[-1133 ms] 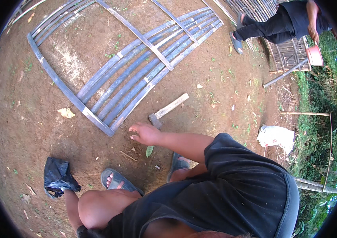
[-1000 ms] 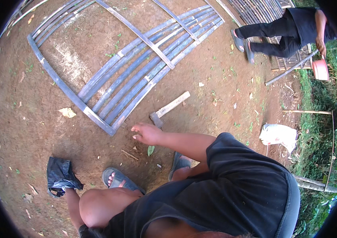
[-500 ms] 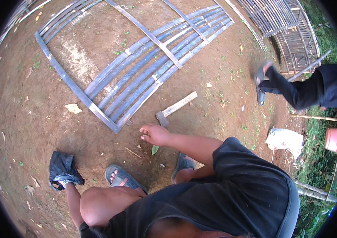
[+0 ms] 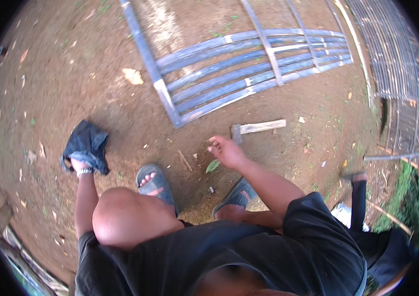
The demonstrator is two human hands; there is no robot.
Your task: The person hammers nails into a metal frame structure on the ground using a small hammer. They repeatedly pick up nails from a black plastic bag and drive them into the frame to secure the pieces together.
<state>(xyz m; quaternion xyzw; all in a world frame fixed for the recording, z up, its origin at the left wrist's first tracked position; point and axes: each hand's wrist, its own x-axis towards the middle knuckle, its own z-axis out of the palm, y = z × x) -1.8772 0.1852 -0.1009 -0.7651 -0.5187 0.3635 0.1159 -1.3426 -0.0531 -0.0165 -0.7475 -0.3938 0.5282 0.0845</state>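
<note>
My left hand is out to the left, gripping a crumpled black plastic bag. The bag hides most of its fingers. Over the ground ahead of my feet hangs my right hand, its fingers loosely bent and apart with nothing visible in them. Close beyond it lies a hatchet, its pale wooden handle pointing right and its metal head near my fingers. Farther ahead, a frame of split bamboo slats lies flat on the soil.
A green leaf and a thin stick lie near my sandals. Bamboo panels stand at the far right. Another person's dark-clothed leg is at my right, by a white sack.
My view has swung left, so the bamboo frame and hatchet appear farther right. The other person has walked closer along my right side. My left hand still grips the bag.
</note>
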